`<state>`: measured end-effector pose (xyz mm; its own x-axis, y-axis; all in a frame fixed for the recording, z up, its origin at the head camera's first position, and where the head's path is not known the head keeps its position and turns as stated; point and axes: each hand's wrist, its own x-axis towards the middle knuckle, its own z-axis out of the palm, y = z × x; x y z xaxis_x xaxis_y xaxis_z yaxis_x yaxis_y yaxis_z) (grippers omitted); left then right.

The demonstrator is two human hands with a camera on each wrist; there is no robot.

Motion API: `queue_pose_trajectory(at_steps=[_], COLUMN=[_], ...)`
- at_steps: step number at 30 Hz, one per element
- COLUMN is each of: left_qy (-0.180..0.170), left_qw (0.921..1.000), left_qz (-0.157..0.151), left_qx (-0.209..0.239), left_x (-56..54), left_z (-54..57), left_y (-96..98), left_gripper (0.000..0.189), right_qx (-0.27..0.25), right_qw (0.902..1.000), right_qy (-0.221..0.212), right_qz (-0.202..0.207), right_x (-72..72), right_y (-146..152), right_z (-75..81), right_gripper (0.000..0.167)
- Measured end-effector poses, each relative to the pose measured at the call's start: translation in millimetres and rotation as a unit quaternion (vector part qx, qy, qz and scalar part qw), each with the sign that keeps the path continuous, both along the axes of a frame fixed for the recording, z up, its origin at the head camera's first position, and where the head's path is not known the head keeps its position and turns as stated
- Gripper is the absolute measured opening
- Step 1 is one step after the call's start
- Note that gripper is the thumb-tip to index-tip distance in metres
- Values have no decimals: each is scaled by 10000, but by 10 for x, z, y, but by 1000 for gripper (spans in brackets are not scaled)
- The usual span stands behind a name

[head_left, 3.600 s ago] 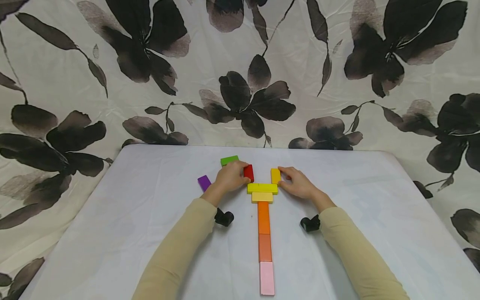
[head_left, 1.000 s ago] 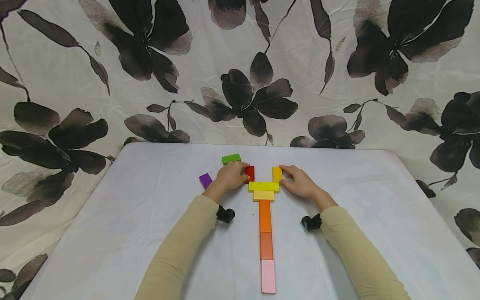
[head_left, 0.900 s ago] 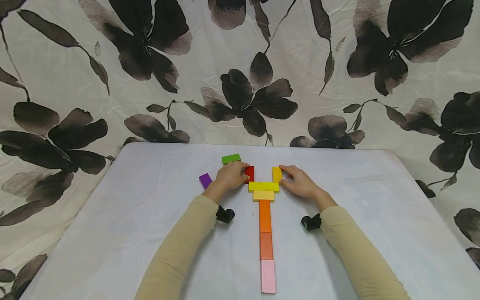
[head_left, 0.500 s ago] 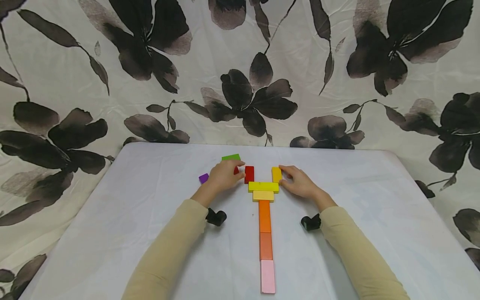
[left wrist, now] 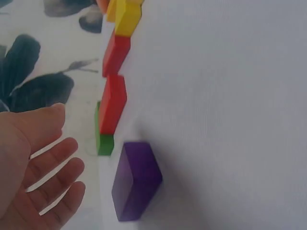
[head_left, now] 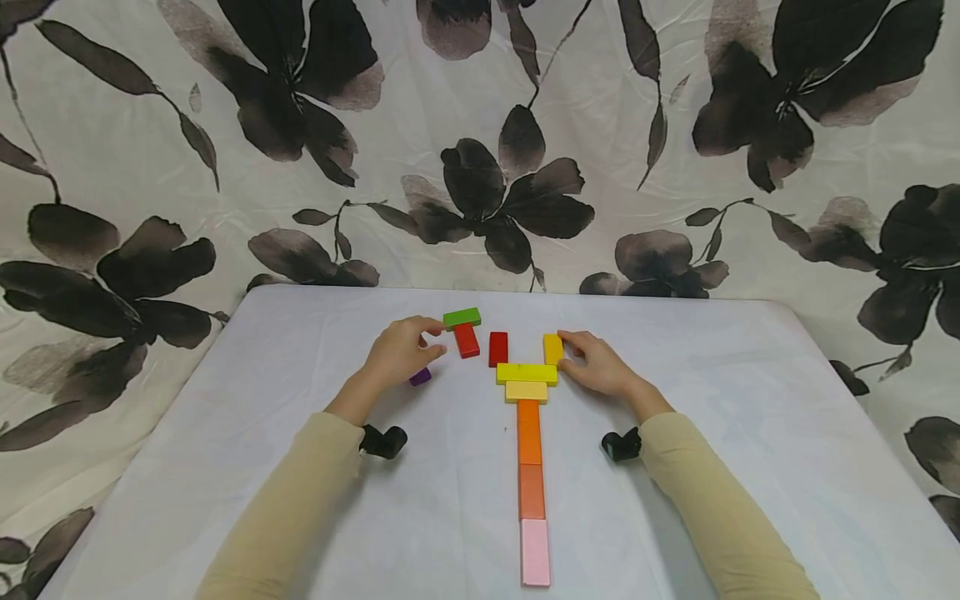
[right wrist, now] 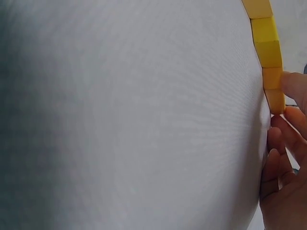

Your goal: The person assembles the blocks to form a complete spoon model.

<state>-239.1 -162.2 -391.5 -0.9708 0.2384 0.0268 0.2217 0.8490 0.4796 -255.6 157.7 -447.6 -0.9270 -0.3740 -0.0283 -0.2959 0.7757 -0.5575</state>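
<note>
My left hand (head_left: pixel 401 352) is off the blocks, thumb and fingers apart with nothing between them. It partly covers a purple block (head_left: pixel 421 377), which the left wrist view shows whole as a purple block (left wrist: pixel 136 182) beside the fingers. Right of it lie a green block (head_left: pixel 462 317), a tilted red block (head_left: pixel 467 341) against it, and an upright-lying red block (head_left: pixel 498 349). My right hand (head_left: pixel 597 364) pinches an amber block (head_left: pixel 552 348) between thumb and fingertips; the right wrist view shows the thumb and fingers at the amber block (right wrist: pixel 274 100). This block meets the bright yellow crossbar block (head_left: pixel 527 373).
Below the crossbar, a pale yellow block (head_left: pixel 527 392), an orange block (head_left: pixel 528 432), a darker orange block (head_left: pixel 531 492) and a pink block (head_left: pixel 535 552) form a column toward me. A white cloth covers the table (head_left: pixel 675 533); a floral fabric (head_left: pixel 480 100) hangs behind.
My left hand has let go of the right-hand red block, passed over the other red one and moved left over the purple block. My right hand stays at the amber block.
</note>
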Motion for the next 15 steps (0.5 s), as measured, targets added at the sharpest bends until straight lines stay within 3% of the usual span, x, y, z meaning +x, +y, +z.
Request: queue_pose_trajectory(at_steps=[7,15], left_qy=[-211,-574], left_qw=[9995,9975], left_qz=[-106,-282], left_qx=[191,296], left_x=[19,45], left_z=[0,-96], left_y=[-250,-466], left_gripper=[39,46], right_qx=[26,11], right_qw=[10000,9999], right_qy=[-43,-100], right_qz=[-19,-56], right_x=[-2,15], right_y=[-4,-15], right_z=[0,26], right_gripper=[58,57])
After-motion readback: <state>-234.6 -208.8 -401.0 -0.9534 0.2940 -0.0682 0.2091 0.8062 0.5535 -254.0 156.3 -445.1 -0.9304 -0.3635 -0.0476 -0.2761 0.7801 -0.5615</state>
